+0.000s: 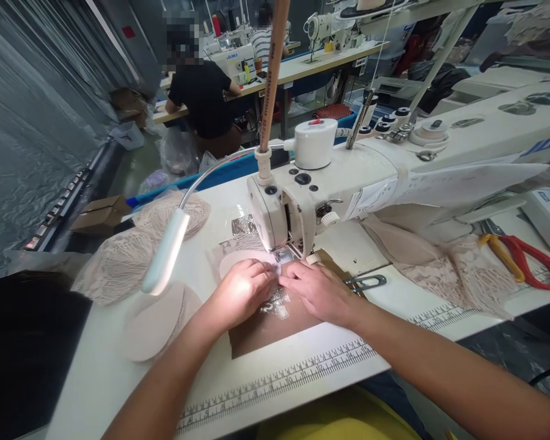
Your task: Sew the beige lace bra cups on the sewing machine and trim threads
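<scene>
Over the white surface (96,373), a sewing machine (371,162) stretches its arm above a brown sheet (256,339). The left hand (244,287) and right hand (323,292) meet close by the presser foot (282,254), fingers bent and pressed downward — whether they pinch anything, I can't tell. A pale fabric piece (233,261) lies partly beneath the left fingers, beside the foot. A slip could put a fingertip under the needle if it's running; uneven pressure could skew or pucker the layers.
</scene>
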Tool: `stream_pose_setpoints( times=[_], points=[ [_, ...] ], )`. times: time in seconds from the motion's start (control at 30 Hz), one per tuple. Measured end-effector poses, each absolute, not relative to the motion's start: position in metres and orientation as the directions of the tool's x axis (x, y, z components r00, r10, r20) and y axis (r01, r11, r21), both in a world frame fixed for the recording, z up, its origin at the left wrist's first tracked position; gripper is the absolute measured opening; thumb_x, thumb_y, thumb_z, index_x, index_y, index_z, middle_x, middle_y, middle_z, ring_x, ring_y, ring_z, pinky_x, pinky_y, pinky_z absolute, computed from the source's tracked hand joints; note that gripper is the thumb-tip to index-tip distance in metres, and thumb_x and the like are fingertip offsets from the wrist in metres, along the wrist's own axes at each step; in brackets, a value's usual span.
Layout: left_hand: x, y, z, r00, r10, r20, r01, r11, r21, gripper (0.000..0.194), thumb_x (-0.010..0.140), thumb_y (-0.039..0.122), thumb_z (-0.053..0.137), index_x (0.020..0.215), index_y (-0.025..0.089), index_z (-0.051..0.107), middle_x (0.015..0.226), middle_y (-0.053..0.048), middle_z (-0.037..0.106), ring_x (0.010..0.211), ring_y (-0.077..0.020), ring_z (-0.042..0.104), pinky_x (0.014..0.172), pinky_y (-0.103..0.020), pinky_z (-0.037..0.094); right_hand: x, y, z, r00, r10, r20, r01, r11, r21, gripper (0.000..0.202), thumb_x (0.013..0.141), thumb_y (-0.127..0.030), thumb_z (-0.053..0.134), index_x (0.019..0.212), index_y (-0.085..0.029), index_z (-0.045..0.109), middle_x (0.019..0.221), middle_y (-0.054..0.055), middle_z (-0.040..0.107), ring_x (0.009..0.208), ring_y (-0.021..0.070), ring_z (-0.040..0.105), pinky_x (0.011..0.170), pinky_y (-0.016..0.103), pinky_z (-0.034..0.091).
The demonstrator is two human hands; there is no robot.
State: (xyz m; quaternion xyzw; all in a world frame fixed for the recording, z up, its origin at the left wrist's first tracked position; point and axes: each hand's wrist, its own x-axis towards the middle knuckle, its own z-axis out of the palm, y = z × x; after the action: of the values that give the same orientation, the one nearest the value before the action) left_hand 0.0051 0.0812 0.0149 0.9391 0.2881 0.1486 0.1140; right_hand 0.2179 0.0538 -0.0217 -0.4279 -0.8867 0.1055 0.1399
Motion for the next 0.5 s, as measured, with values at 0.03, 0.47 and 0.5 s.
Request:
stream_pose_setpoints(
  times=[0.03, 0.47, 0.5],
  points=[
    [0.006, 0.083, 0.009, 0.795, 0.569, 0.211, 0.507, -0.814, 0.284, 0.026, 0.094, 0.024, 0.044, 0.109, 0.016, 0.063, 0.108, -0.012, 0.066, 0.097, -0.0212, 0.059, 0.083, -0.036, 0.051, 0.218, 0.054, -0.021, -0.594, 0.791, 0.150, 0.733, 0.608, -0.306, 0.038, 0.080, -0.004, 0.047, 0.112, -0.021, 0.061, 0.098, 0.004, 0.057, 0.080, 0.0153, 0.043, 0.068, 0.029, 0.028],
    [0.010, 0.076, -0.010, 0.778, 0.601, 0.183, 0.574, -0.798, 0.183, 0.034, 0.095, 0.025, 0.041, 0.122, 0.016, 0.058, 0.128, -0.010, 0.060, 0.108, -0.0255, 0.054, 0.088, -0.043, 0.047, 0.218, 0.051, -0.022, -0.584, 0.794, 0.165, 0.755, 0.607, -0.248, 0.036, 0.081, -0.003, 0.045, 0.107, -0.019, 0.063, 0.085, 0.003, 0.054, 0.073, 0.0154, 0.039, 0.065, 0.029, 0.024],
    [0.012, 0.075, -0.009, 0.771, 0.611, 0.182, 0.583, -0.791, 0.187, 0.034, 0.095, 0.025, 0.041, 0.122, 0.016, 0.058, 0.128, -0.010, 0.059, 0.107, -0.0255, 0.054, 0.088, -0.043, 0.047, 0.218, 0.051, -0.022, -0.581, 0.797, 0.165, 0.758, 0.604, -0.247, 0.035, 0.081, -0.003, 0.045, 0.106, -0.019, 0.063, 0.084, 0.003, 0.054, 0.074, 0.0154, 0.039, 0.065, 0.029, 0.024]
  ],
)
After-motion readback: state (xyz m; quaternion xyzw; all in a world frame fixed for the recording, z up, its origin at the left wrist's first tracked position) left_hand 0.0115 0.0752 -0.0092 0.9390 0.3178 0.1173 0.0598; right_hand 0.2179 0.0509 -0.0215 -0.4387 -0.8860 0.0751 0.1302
